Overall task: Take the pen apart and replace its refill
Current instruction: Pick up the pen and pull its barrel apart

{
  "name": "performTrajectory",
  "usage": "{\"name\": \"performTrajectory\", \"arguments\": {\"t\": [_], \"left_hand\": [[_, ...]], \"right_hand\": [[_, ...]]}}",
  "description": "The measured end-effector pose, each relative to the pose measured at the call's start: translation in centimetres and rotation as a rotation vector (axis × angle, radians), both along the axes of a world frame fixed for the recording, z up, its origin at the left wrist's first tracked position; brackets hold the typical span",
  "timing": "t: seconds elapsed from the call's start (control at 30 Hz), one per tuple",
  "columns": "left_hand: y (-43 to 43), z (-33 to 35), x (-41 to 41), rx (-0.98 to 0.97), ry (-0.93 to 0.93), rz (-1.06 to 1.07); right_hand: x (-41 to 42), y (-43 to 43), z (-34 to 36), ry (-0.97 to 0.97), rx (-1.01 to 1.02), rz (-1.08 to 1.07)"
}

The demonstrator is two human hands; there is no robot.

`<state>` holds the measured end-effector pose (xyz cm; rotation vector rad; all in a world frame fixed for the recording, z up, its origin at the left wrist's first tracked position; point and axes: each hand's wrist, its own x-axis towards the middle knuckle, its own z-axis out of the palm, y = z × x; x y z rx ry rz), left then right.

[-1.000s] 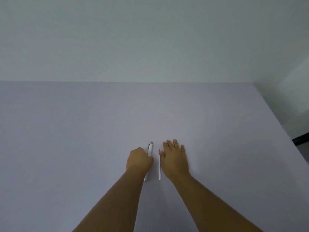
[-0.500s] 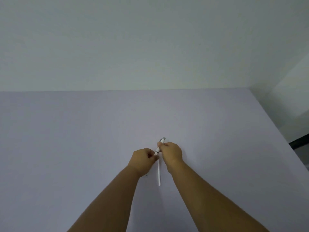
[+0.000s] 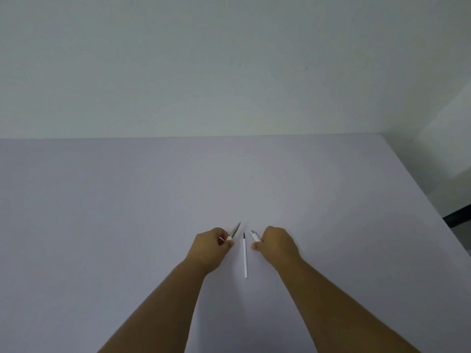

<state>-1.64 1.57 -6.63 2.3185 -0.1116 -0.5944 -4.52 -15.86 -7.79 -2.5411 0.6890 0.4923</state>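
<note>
The white pen is in two pieces. My left hand (image 3: 212, 247) is closed on the pen's front piece (image 3: 235, 231), whose grey pointed tip sticks up and to the right out of my fist. My right hand (image 3: 276, 244) is closed on the pen's other piece (image 3: 255, 236), a white tube with a silver end showing to the left of my knuckles. Between my hands a thin white refill (image 3: 245, 256) with a dark tip lies flat on the table, pointing away from me. Neither hand touches it.
The pale lilac table (image 3: 127, 212) reaches a plain wall at the back. Its right edge runs diagonally at the far right, with a dark object (image 3: 457, 217) beyond it.
Half a second ago both hands held the whole pen together above the refill. Now they have pulled apart, each holding one piece of the pen. The refill on the table has stayed put.
</note>
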Motion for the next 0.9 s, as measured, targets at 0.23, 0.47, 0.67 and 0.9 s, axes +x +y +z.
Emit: {"name": "performTrajectory", "arguments": {"t": [0.23, 0.47, 0.67, 0.9], "left_hand": [[1.4, 0.2, -1.1, 0.184, -0.153, -0.169], [1.2, 2.3, -0.9, 0.026, -0.152, -0.277], [2.4, 4.9, -0.1, -0.179, 0.142, -0.153], [2.2, 5.9, -0.1, -0.078, -0.015, -0.23]], "right_hand": [[0.5, 1.3, 1.7, -0.113, 0.289, -0.106], [-0.6, 0.9, 4.2, -0.036, 0.771, -0.01], [-0.7, 1.1, 6.0, -0.226, 0.797, 0.131], [-0.5, 1.1, 7.0, -0.178, 0.793, 0.072]]}}
